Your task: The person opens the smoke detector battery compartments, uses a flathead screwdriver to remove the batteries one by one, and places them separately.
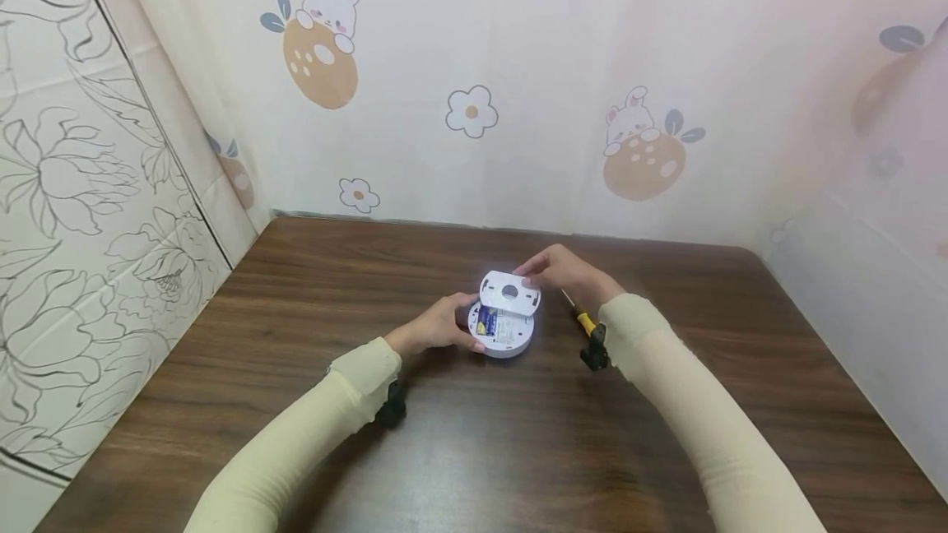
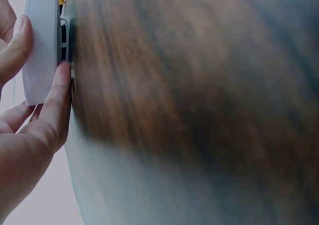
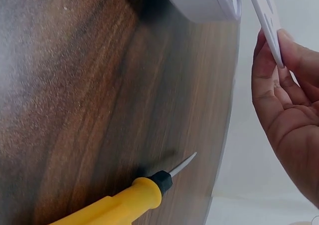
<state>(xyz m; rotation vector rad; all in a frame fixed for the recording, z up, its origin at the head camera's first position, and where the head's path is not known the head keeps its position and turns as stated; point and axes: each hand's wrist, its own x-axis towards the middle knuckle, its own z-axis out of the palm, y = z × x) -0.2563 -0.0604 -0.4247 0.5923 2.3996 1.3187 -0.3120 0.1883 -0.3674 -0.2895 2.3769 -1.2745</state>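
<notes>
Hands meet at the middle of the brown wood-grain bench [image 1: 296, 401], both forearms in pale yellow sleeves reaching in from the near edge. The left hand [image 1: 437, 327] cups the left side of a round white device [image 1: 511, 340], thumb and fingers curled against its rim. The right hand [image 1: 559, 270] pinches the far edge of the device's white cover plate [image 1: 509, 293], which is tilted up off the base and has a round hole in its middle. A blue and yellow battery [image 1: 486, 320] shows in the opened base.

From the left wrist, the device [image 2: 42, 45] appears edge-on with grey ribs beneath, a fingertip [image 2: 60, 85] pressed where it meets the bench. From the right wrist, the thin plate [image 3: 266, 23] is held between fingertips [image 3: 291, 50], apart from the base [image 3: 204, 0]. That view shows plainly a yellow-handled screwdriver [image 3: 124, 200] lying on the bench, just right of the device.
</notes>
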